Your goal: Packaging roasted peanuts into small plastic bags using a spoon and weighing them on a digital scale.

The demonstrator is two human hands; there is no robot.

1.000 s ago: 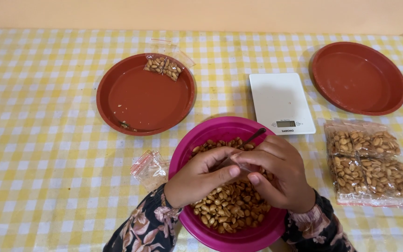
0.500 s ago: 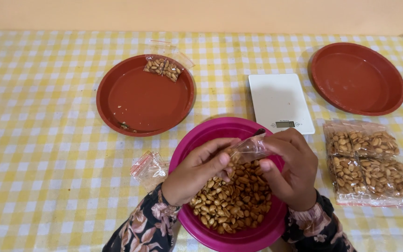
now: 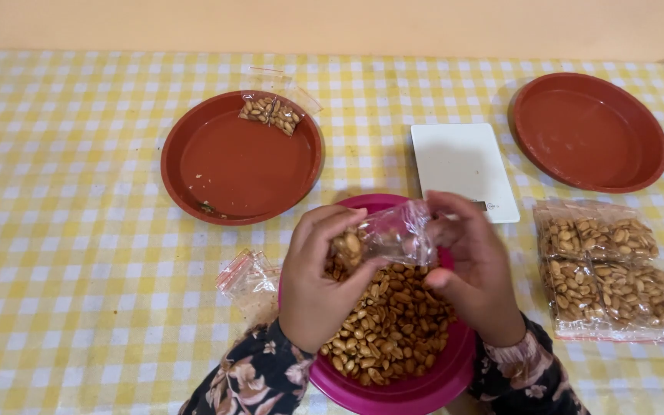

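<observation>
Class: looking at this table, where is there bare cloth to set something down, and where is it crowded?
Free: the checked cloth left of the left red plate, and the strip between the white scale and the right red plate. Crowded: the near middle, where the left hand and right hand hold a clear bag over the pink bowl, with filled peanut bags beside it.

Both forearms come up from the bottom edge in dark floral sleeves, angled inward so the hands meet at centre. The left hand [image 3: 318, 280] shows its back to the camera, wrist bent, fingers [image 3: 340, 230] curled and pinched together at the tips. The right hand [image 3: 476, 269] faces it, thumb side toward the left hand, fingers [image 3: 443, 207] bent over and closed in a pinch, knuckles raised.
</observation>
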